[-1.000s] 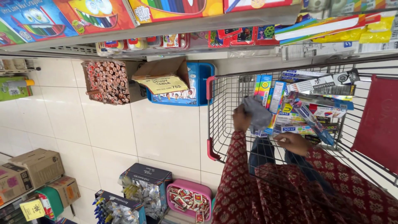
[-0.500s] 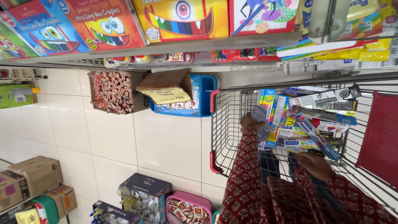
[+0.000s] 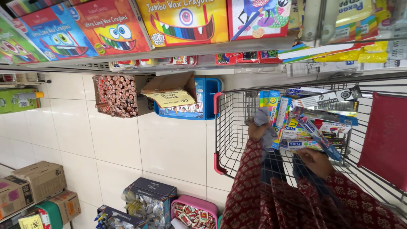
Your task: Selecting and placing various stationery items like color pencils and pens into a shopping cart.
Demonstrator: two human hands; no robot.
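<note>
Wire shopping cart (image 3: 231, 140) holds stationery boxes (image 3: 316, 123).

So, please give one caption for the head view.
Left hand holds grey cloth, right hand touches boxes inside wire cart.

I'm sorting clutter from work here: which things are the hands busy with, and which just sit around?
In hand: left hand holds grey cloth; right hand on boxes in cart.
Lying about: pencil box, blue tray, crayon boxes.

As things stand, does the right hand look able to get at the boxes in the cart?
Probably yes. The right hand is already inside the cart, at the edge of the boxes, with nothing between them. The left hand holds a grey cloth off to the side.
</note>
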